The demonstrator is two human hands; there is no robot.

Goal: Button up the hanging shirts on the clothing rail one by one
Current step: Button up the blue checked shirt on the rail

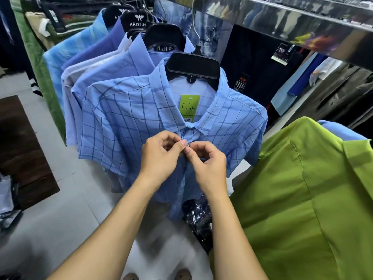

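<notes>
Both hands — left hand (159,156), right hand (207,160) — are pinching the checked shirt (125,118) placket. Fingers (182,143) are grasping a button (187,145) between them.

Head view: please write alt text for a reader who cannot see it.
The left hand and right hand pinch the placket of a blue checked shirt just below its collar, on a black hanger. More blue shirts hang behind it, a green shirt to the right.
</notes>
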